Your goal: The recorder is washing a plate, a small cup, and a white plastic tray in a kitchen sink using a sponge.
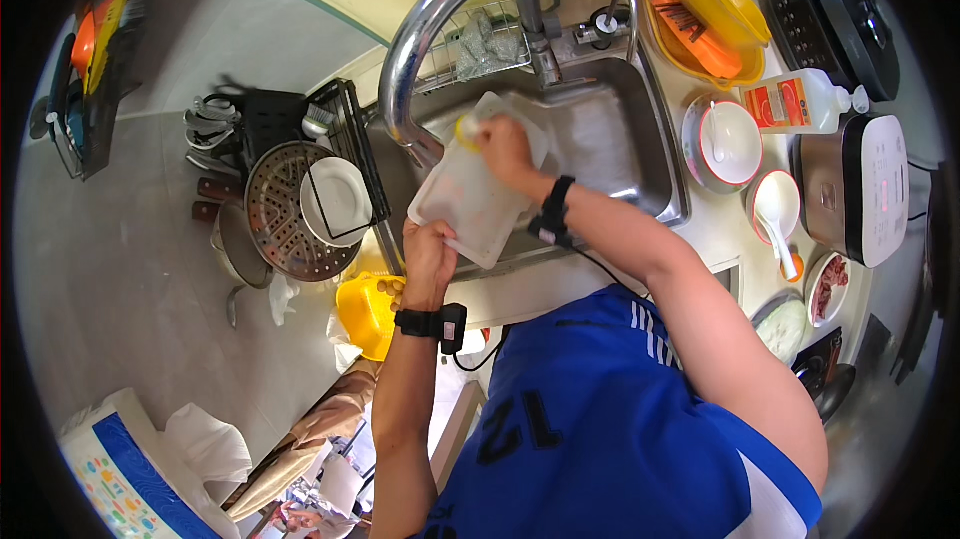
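Over the stainless steel sink point(600, 133) a white plastic cutting board point(472, 201) is held at a slant. My left hand point(431, 257) grips its near left corner, thumb on top. On the board's upper part, my right hand point(510, 149) holds a yellow and white scrubber point(468, 130) against the surface; the hand is slightly blurred and hides part of it. Above the board's left side arches the chrome faucet point(420, 28), its spout end close to the board's edge. No stream of water can be made out.
To the left, a black dish rack point(349, 156) holds a perforated steamer plate point(292, 209) and white plates point(337, 197). A yellow basket point(367, 314) sits by my left forearm. Bowls point(731, 141), a detergent bottle point(795, 102) and a rice cooker point(855, 190) line the right counter.
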Motion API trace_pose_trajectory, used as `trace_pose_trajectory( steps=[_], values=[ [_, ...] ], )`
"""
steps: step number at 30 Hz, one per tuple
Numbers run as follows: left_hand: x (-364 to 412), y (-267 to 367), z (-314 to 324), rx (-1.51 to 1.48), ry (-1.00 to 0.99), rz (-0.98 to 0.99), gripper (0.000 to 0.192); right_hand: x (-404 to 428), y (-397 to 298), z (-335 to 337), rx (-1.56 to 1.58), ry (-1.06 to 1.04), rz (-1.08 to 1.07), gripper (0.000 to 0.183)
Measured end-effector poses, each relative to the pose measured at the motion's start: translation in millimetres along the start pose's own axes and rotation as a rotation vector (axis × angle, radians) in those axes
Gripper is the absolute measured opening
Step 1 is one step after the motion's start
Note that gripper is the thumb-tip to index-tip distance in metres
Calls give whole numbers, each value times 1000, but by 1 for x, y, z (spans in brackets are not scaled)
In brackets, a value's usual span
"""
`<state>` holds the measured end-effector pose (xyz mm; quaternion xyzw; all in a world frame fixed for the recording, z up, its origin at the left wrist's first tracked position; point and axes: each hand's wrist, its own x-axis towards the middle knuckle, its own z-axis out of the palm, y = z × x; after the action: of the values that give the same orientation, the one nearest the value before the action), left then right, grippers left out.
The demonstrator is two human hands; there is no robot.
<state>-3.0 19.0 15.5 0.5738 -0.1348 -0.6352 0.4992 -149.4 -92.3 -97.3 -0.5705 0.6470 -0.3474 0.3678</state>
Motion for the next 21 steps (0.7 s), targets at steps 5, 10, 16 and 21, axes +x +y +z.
trace_pose_trajectory(
  steps=[5, 10, 16, 21],
  values=[
    [-12, 6, 16, -26, -87, 49, 73, 19, 6, -5, 104, 86, 159, 15],
    [-4, 0, -17, -16, -17, 24, 77, -58, -51, 9, 251, 1, -159, 14],
    [-10, 0, -5, -57, -106, 7, 79, 4, -14, -17, 209, -44, 215, 12],
    [3, -7, -23, -138, -68, 51, 77, -71, -56, -1, 292, -233, -179, 11]
  ],
)
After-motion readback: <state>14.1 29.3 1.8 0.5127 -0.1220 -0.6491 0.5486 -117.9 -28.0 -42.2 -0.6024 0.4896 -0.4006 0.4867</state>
